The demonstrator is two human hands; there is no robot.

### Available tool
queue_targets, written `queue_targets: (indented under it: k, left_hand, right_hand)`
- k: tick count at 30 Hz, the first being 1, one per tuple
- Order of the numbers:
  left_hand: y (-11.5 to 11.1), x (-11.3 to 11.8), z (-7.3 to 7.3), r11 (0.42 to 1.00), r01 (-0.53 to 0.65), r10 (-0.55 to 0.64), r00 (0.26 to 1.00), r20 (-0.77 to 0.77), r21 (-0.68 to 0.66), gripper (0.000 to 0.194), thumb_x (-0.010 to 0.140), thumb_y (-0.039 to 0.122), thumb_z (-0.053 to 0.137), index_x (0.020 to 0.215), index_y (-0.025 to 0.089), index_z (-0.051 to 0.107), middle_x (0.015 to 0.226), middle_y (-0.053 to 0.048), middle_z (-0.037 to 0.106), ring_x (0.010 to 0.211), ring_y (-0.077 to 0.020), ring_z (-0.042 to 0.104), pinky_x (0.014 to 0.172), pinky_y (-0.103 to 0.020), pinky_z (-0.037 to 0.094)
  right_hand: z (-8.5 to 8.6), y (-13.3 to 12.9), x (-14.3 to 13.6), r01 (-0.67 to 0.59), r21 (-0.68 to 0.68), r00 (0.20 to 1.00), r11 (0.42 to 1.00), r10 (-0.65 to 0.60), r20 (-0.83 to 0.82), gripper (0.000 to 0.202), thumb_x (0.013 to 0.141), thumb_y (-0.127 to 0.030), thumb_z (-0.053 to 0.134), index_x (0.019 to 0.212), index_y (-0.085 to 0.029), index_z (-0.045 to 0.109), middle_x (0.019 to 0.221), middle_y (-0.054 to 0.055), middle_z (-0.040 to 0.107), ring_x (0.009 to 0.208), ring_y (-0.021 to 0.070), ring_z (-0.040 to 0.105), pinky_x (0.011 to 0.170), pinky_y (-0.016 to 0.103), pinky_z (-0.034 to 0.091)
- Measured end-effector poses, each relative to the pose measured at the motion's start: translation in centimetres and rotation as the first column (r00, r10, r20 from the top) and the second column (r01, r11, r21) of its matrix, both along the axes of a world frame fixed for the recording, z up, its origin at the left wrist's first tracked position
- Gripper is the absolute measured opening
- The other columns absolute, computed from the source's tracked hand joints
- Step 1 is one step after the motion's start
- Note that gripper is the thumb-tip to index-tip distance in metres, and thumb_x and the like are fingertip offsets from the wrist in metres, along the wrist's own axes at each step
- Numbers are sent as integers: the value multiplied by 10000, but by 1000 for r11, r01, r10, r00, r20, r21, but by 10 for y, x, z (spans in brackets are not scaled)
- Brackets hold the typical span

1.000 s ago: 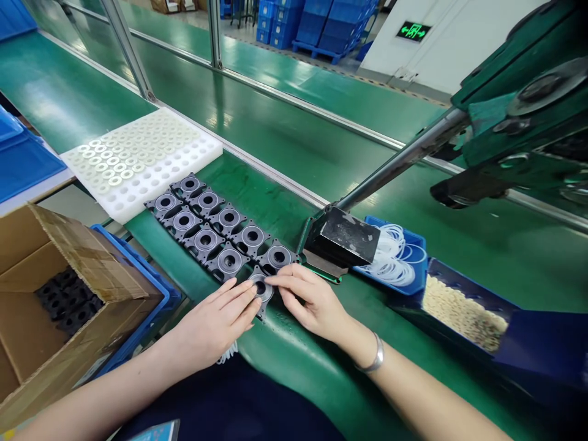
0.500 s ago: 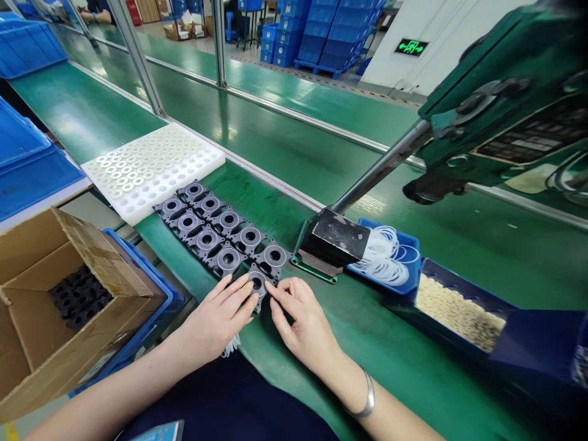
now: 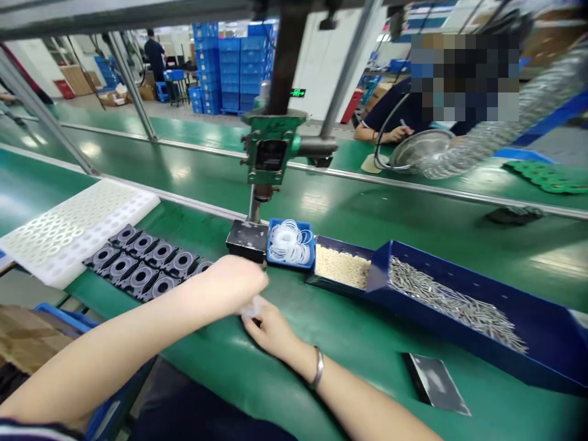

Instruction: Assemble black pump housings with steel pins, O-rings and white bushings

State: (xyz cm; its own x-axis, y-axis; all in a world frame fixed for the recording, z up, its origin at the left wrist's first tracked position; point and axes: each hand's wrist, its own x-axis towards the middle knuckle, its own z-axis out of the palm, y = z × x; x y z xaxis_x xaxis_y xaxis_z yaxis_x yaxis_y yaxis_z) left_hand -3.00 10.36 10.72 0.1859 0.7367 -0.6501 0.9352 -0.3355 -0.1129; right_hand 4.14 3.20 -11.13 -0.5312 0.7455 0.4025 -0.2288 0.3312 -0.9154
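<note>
My left hand [image 3: 243,277] is smeared by motion, with its fingers hidden, in front of the black block [image 3: 248,237]. Just below it, the fingertips of my right hand [image 3: 272,327] are pinched on a small bunch of translucent white rings [image 3: 251,306]. Two rows of black square parts with round ringed centres [image 3: 140,277] lie left of my hands, partly covered by my left forearm. More white rings [image 3: 288,242] fill a small blue bin behind my right hand.
A white foam tray [image 3: 138,199] stands at left. Blue bins of beige pieces [image 3: 342,267] and metal pins [image 3: 450,300] run to the right. A green press head [image 3: 269,147] hangs above the block. A dark flat piece [image 3: 438,383] lies front right. A person sits across the belt.
The view has swung right and up. My left hand has left the nearest black part and crossed toward the block. My right hand has come off that part and now touches white rings.
</note>
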Motion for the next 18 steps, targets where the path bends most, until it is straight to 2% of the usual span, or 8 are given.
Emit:
queue_targets:
  k: [2,4,7,9,11,14,16,18]
  left_hand:
    - [38,26,-20,998,35,-36,999,18,54,161,775,123,595,841,170,734,917,-37,744,591,-16,517,619,-182,246]
    - [71,40,-41,995,58,-59,998,12,86,166,807,212,601,909,173,727,967,-56,741,708,-43,592,701,-169,374]
    - [108,47,-66,993,68,-67,998,-17,97,240,839,339,610,967,151,687,979,-36,717,852,-25,619,882,-179,540]
    - [123,46,-77,993,64,-60,997,-38,100,352,836,440,610,1001,132,658,994,-21,692,946,-9,618,992,-212,594]
    - [130,44,-84,990,61,-55,997,-49,128,433,821,494,609,1062,134,633,1065,-25,669,1038,-16,612,1056,-241,611]
    - [128,43,-87,975,55,-46,998,-48,214,469,822,499,597,1136,151,601,1169,-44,635,1112,-29,600,1079,-245,615]
    - [120,45,-86,962,46,-38,999,-36,268,421,835,468,590,1120,159,610,1160,-48,639,1092,-23,608,1047,-214,616]
    - [111,49,-85,953,45,-48,999,5,301,293,857,367,582,1065,171,644,1098,-42,669,1010,-14,635,969,-183,617]
  right_hand:
    - [-1,1,-3,-12,1,1000,1000,12,-25,252,882,-54,515,993,-163,713,941,61,644,884,158,600,802,276,487]
    - [-1,1,-4,-17,-19,998,1000,16,-57,266,868,-41,522,992,-157,727,915,56,634,855,146,601,782,257,486]
    - [-1,3,-5,-16,-34,997,999,13,-80,279,839,-19,531,966,-156,739,890,48,629,837,143,601,770,247,482]
    - [-2,5,-5,-14,-38,997,999,10,-80,291,823,-8,537,955,-165,743,877,40,626,828,142,599,766,244,476]
    - [-2,6,-4,-17,-41,997,999,14,-81,296,817,-4,539,949,-173,744,873,36,624,826,141,597,767,244,471]
    - [-2,4,-2,-52,-57,996,997,48,-78,298,827,-4,531,958,-177,735,882,36,625,842,144,596,771,247,464]
    - [-4,-1,0,-77,-66,995,995,73,-67,288,847,-15,517,967,-176,724,897,40,624,857,147,596,780,253,463]
    - [-7,-5,2,-96,-59,994,994,93,-55,262,893,-49,500,981,-177,711,917,45,620,877,147,597,798,256,467]
